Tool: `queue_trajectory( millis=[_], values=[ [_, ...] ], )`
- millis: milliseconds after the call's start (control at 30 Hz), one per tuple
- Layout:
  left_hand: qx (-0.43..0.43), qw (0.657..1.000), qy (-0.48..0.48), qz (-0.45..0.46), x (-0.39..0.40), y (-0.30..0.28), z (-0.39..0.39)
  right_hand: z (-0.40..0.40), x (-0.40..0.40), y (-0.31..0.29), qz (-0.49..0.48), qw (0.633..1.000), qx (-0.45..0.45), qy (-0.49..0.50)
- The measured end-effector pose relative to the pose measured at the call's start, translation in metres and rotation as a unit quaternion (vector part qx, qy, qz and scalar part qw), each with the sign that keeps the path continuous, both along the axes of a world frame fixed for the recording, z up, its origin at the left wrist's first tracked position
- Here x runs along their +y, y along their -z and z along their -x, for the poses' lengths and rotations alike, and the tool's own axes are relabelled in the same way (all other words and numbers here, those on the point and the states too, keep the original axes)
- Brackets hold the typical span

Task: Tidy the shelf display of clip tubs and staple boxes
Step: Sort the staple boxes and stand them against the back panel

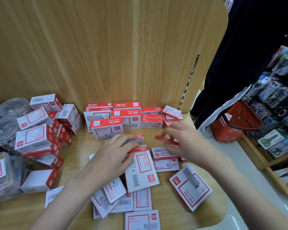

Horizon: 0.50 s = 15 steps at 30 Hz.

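Where tubs [12, 107] crowd, loose clips inside
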<state>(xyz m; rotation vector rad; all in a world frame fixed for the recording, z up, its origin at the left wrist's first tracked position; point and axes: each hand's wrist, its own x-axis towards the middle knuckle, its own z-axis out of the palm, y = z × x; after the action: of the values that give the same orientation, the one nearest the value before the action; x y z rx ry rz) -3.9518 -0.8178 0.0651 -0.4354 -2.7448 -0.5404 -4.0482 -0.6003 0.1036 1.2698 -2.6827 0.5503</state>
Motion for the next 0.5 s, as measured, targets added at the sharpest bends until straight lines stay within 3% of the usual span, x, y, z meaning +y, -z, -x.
queue_trajectory(
  millis=[67, 133, 267, 500],
  values=[
    [-0.005, 1.000, 0.000, -0.009, 0.000, 0.000, 0.000, -0.004, 0.000, 0.010, -0.039, 0.994, -0.101, -0.025],
    [-0.009, 1.000, 0.001, -0.017, 0.000, 0.000, 0.000, -0.001, 0.004, 0.013, -0.092, 0.985, -0.146, -0.026],
    [-0.011, 1.000, 0.000, -0.022, 0.000, 0.000, 0.000, 0.003, 0.007, 0.011, -0.118, 0.985, -0.122, -0.014],
    [-0.023, 0.999, -0.002, -0.033, -0.001, 0.002, 0.000, 0.012, -0.015, 0.009, -0.022, 0.992, -0.121, 0.033]
  ],
)
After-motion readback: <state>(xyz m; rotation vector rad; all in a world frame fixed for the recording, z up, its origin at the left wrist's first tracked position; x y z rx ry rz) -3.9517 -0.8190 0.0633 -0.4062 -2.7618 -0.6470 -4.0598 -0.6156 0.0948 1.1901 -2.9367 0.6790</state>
